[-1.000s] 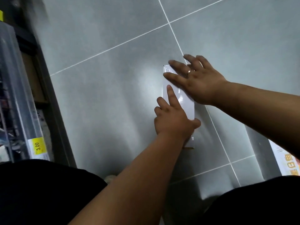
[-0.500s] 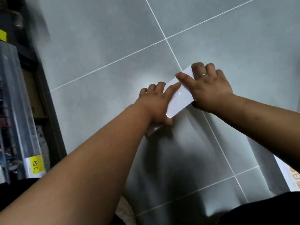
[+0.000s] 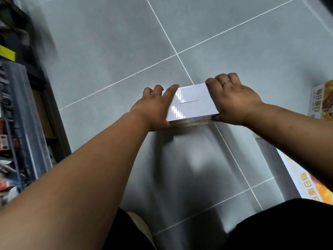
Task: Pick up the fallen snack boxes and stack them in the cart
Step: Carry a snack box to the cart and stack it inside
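A glossy white snack box (image 3: 192, 103) is held above the grey tiled floor, lying crosswise in front of me with its blank face up. My left hand (image 3: 153, 109) grips its left end, fingers over the far edge and thumb under the near one. My right hand (image 3: 232, 100), with a ring on one finger, grips the right end the same way. Two more snack boxes with yellow and orange print lie on the floor at the right: one at the edge (image 3: 322, 101) and one lower down (image 3: 304, 181), partly hidden by my right forearm.
A dark shop shelf (image 3: 19, 112) with packaged goods behind a clear front runs along the left side. Grey floor tiles (image 3: 108, 51) stretch ahead. My dark-clothed legs fill the bottom of the view. No cart is in view.
The white box lay lengthwise on the floor under both hands. It was turned crosswise and lifted; both hands now grip its ends.
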A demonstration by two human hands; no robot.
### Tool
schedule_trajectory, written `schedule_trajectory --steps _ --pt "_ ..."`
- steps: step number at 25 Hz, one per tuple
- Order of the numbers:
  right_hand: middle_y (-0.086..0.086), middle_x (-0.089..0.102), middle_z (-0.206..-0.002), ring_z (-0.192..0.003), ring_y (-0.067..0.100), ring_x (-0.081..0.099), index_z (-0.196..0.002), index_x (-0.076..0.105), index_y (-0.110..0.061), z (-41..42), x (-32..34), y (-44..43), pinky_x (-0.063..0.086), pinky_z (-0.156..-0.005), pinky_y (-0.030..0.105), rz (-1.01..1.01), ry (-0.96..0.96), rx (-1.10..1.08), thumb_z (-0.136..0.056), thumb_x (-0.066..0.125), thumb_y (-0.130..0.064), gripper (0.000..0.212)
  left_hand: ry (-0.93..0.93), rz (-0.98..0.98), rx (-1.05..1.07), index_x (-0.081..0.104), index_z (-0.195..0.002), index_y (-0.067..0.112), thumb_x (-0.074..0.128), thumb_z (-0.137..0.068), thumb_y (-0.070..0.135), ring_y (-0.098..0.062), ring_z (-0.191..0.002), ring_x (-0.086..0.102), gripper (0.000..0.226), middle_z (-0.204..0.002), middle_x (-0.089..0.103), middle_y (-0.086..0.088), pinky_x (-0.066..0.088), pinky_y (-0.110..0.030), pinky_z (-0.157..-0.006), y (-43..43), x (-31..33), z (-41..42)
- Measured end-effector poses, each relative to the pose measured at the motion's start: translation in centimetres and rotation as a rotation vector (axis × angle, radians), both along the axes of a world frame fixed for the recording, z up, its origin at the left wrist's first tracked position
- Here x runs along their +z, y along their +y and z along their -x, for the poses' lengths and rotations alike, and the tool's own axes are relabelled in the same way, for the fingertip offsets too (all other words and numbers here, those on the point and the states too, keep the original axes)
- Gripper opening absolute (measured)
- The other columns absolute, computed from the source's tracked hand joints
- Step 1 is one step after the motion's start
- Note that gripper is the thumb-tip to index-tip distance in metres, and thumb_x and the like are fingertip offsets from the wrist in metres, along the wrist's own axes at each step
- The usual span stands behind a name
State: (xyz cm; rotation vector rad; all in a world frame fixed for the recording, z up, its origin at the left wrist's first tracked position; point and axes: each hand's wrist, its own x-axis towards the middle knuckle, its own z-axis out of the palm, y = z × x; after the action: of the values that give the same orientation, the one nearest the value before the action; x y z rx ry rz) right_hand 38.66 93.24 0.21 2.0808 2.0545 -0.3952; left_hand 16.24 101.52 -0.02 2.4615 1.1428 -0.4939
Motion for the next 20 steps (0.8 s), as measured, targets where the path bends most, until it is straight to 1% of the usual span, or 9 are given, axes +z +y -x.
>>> schedule_trajectory --steps 2,4,7,9,11,13,16,18,20 --pt "0.009 0.037 -0.129 -0.120 0.031 0.030 -0.135 0.027 -0.016 0.2 4.0 -0.3 0.050 -0.070 0.041 -0.012 0.028 -0.036 -0.061 0.085 -0.042 0.097 -0.001 -0.010 -0.024 0.000 -0.151 0.037 0.067 -0.063 0.065 -0.037 -0.130 0.027 0.114 -0.145 0.028 -0.009 0.039 -0.052 -0.103 0.5 4.2 0.0" --pt "0.009 0.036 -0.131 -0.121 0.031 0.030 -0.138 0.026 -0.016 0.7 9.0 -1.1 0.051 -0.072 0.043 -0.009 0.047 -0.057 -0.063 0.083 -0.044 0.099 -0.011 -0.023 -0.047 0.005 -0.151 0.034 0.066 -0.061 0.066 -0.037 -0.127 0.029 0.114 -0.144 0.031 -0.009 0.038 -0.051 -0.104 0.7 9.5 0.2" --pt "0.008 0.036 -0.132 -0.121 0.030 0.030 -0.140 0.025 -0.017 0.7 18.9 -2.8 0.048 -0.070 0.041 -0.014 0.069 -0.088 -0.065 0.082 -0.048 0.099 -0.039 -0.034 -0.041 0.022 -0.148 0.018 0.052 -0.052 0.072 -0.037 -0.121 0.034 0.115 -0.139 0.038 -0.009 0.038 -0.048 -0.103 -0.4 19.6 0.5" --pt "0.007 0.036 -0.132 -0.121 0.028 0.029 -0.140 0.025 -0.018 0.4 26.2 -3.9 0.047 -0.070 0.040 -0.047 0.084 -0.101 -0.066 0.080 -0.048 0.097 -0.077 -0.043 -0.040 0.027 -0.145 0.018 0.046 -0.047 0.076 -0.034 -0.119 0.036 0.115 -0.136 0.040 -0.005 0.040 -0.049 -0.101 -1.4 26.6 0.4" --pt "0.007 0.036 -0.131 -0.121 0.028 0.029 -0.140 0.027 -0.018 0.2 33.1 -5.2 0.049 -0.072 0.041 -0.062 0.103 -0.116 -0.065 0.080 -0.046 0.095 -0.106 -0.026 -0.012 0.027 -0.143 0.025 0.058 -0.048 0.070 -0.030 -0.121 0.034 0.110 -0.135 0.039 0.001 0.042 -0.047 -0.099 -2.2 33.0 0.2" --pt "0.007 0.037 -0.130 -0.121 0.029 0.030 -0.139 0.029 -0.018 -0.2 40.7 -6.7 0.049 -0.071 0.040 -0.084 0.095 -0.141 -0.064 0.081 -0.043 0.094 -0.140 -0.015 0.002 0.026 -0.142 0.030 0.073 -0.053 0.055 -0.028 -0.124 0.031 0.103 -0.135 0.038 0.005 0.043 -0.044 -0.099 -3.2 40.2 -0.3" --pt "0.007 0.038 -0.129 -0.119 0.030 0.032 -0.136 0.030 -0.020 -1.4 51.6 -9.5 0.051 -0.071 0.042 -0.100 0.088 -0.184 -0.061 0.082 -0.041 0.093 -0.168 -0.042 -0.056 0.027 -0.142 0.030 0.068 -0.049 0.060 -0.029 -0.124 0.032 0.106 -0.134 0.039 0.005 0.041 -0.045 -0.102 -4.9 51.4 -2.2" --pt "0.007 0.038 -0.128 -0.117 0.030 0.032 -0.135 0.028 -0.022 -2.7 57.9 -11.8 0.051 -0.078 0.045 -0.073 0.096 -0.207 -0.058 0.082 -0.044 0.096 -0.151 -0.038 -0.107 0.027 -0.144 0.030 0.064 -0.047 0.063 -0.030 -0.122 0.033 0.109 -0.135 0.039 0.005 0.039 -0.044 -0.103 -6.7 58.1 -3.3" --pt "0.006 0.037 -0.129 -0.117 0.029 0.032 -0.138 0.027 -0.023 -3.9 63.4 -13.9 0.048 -0.086 0.045 -0.062 0.099 -0.215 -0.059 0.082 -0.048 0.100 -0.149 -0.052 -0.176 0.025 -0.145 0.030 0.063 -0.048 0.061 -0.032 -0.120 0.036 0.109 -0.135 0.039 0.003 0.038 -0.043 -0.104 -8.2 63.2 -4.4"
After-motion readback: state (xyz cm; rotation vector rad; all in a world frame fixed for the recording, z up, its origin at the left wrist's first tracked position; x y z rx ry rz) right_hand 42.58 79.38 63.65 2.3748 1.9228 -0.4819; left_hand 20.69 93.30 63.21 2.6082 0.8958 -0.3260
